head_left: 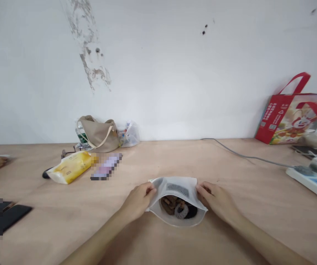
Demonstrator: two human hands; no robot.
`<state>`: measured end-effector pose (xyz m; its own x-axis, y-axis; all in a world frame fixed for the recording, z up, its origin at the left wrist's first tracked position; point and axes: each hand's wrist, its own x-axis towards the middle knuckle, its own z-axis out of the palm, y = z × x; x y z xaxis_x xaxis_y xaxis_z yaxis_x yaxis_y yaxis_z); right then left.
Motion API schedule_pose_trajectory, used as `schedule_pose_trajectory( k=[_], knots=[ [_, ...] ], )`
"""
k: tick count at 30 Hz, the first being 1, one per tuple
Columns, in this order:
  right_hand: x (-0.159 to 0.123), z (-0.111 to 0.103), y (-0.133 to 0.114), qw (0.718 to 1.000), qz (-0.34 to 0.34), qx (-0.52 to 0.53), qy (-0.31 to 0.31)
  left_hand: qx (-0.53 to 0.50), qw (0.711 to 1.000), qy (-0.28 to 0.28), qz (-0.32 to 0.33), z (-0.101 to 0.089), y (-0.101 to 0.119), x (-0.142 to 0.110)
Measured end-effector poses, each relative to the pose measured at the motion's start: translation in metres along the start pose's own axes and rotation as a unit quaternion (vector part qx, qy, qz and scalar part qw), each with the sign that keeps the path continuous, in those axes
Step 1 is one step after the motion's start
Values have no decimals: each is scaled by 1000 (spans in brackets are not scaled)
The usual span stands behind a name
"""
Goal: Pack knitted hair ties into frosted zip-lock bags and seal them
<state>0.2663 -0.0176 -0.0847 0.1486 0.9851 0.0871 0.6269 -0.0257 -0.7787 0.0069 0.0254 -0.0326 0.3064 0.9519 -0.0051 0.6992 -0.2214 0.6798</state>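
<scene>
A yellow plastic packet lies on a pale wooden bench, well apart from a bare left hand and a bare right hand, their fingers pinching opposite edges of a white zippered pouch resting on the bench, its mouth spread around brown and black hair ties

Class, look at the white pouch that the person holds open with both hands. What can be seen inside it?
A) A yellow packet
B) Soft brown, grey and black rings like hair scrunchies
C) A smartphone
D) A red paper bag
B. The open mouth of the white, semi-translucent plastic pouch, held by the left hand and right hand, shows brown, grey and black hair scrunchies inside.
</scene>
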Motion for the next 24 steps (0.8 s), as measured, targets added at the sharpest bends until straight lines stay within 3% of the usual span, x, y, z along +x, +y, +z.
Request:
schedule_pose_trajectory(
  k=[8,16,19,24],
  knots=[
    [5,4,4,1000,7,0,-1,-36,997,-43,58,12,3,-3],
    [-4,6,-4,989,-22,141,-42,-32,994,-18,100,10,9,-11],
    [-9,5,-8,982,-36,187,-18,-25,992,6,124,9,10,-13],
    [-15,-7,-13,967,-86,231,70,-34,966,61,247,9,9,-16]
  ],
)
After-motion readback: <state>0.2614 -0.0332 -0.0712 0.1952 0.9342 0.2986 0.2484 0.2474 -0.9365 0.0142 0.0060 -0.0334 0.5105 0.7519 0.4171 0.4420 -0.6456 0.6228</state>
